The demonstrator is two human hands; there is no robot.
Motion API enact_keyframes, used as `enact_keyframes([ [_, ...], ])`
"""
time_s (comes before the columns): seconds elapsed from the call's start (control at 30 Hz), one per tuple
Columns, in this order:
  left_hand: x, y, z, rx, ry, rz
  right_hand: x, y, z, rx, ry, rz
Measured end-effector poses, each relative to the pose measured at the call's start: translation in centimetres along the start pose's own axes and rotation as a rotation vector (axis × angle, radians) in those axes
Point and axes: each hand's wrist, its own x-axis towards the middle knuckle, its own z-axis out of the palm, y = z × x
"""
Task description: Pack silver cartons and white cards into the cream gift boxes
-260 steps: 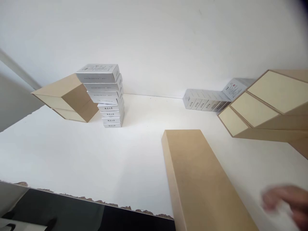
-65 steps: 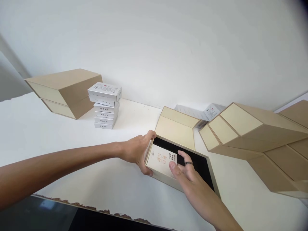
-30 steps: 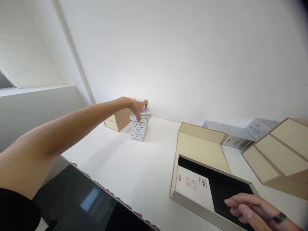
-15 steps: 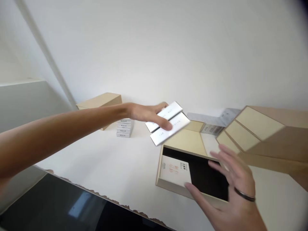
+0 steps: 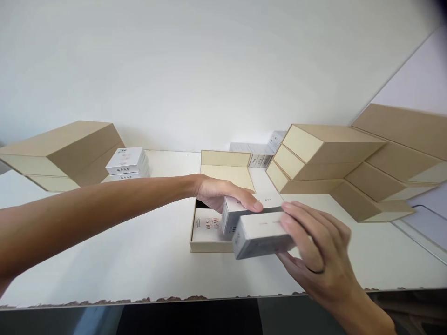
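My left hand (image 5: pixel 220 193) is closed on a small white box (image 5: pixel 230 218), its thumb along the top. Just in front, my right hand (image 5: pixel 321 246) grips another small white box (image 5: pixel 263 246) by its right end. The two white boxes are side by side above an open cream gift box (image 5: pixel 209 246), hiding much of its inside. In the left part of that gift box lies a white box with orange lettering (image 5: pixel 206 225). The gift box's lid (image 5: pixel 223 171) is folded back towards the wall.
To the left stand stacked tan gift boxes (image 5: pixel 80 149) and a stack of small white boxes (image 5: pixel 125 160). Several tan gift boxes (image 5: pixel 335 144) are piled at the right. More white boxes (image 5: pixel 256 153) sit behind, by the wall. The table's front edge (image 5: pixel 174 300) is chipped.
My left hand has lowered its white boxes over the gift box. My right hand, open before, has taken one of the two. The view has turned and shows more of the right side.
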Motion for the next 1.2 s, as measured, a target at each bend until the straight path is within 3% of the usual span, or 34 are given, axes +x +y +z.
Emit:
enact_keyframes([
  [0.1, 0.7, 0.2, -0.7, 0.105, 0.078, -0.049, -2.3, -0.2, -1.7, 0.226, 0.007, 0.501],
  [0.2, 2.0, 0.4, -1.5, 0.286, 0.186, -0.125, -3.1, -1.0, -2.9, 0.798, 0.052, 1.02],
  [0.3, 3.8, 0.4, -2.0, 0.401, 0.229, -0.17, -2.6, -1.6, -3.3, 1.444, 0.218, 1.318],
  [0.37, 4.8, 0.1, -2.2, 0.455, 0.246, -0.198, -2.1, -1.9, -3.3, 1.663, 0.282, 1.476],
  [0.43, 5.6, -0.3, -2.1, 0.509, 0.266, -0.217, -1.7, -2.1, -3.5, 1.737, 0.273, 1.571],
  [0.57, 5.8, -0.6, -1.5, 0.551, 0.255, -0.197, -0.9, -2.8, -4.1, 1.641, 0.25, 1.732],
  [0.63, 5.6, -0.6, -1.2, 0.559, 0.325, -0.128, -0.7, -3.2, -4.4, 1.608, 0.266, 1.77],
  [0.73, 5.1, -0.6, -0.7, 0.571, 0.64, -0.058, -1.1, -3.3, -4.4, 1.602, 0.274, 1.778],
  [0.8, 4.6, -0.8, -0.4, 0.563, 0.897, -0.096, -1.8, -3.3, -4.2, 1.6, 0.268, 1.766],
  [0.87, 4.1, -1.1, 0.0, 0.531, 1.057, -0.166, -2.7, -3.2, -3.8, 1.625, 0.256, 1.709],
  [0.93, 3.5, -1.5, 0.6, 0.484, 1.029, -0.246, -3.5, -3.0, -3.3, 1.661, 0.248, 1.647],
  [1.03, 3.1, -2.0, 1.4, 0.404, 0.861, -0.329, -4.0, -2.9, -2.7, 1.689, 0.242, 1.599],
  [1.2, 3.5, -2.1, 1.4, 0.201, 0.698, -0.357, -3.5, -3.1, -2.6, 1.644, 0.194, 1.584],
])
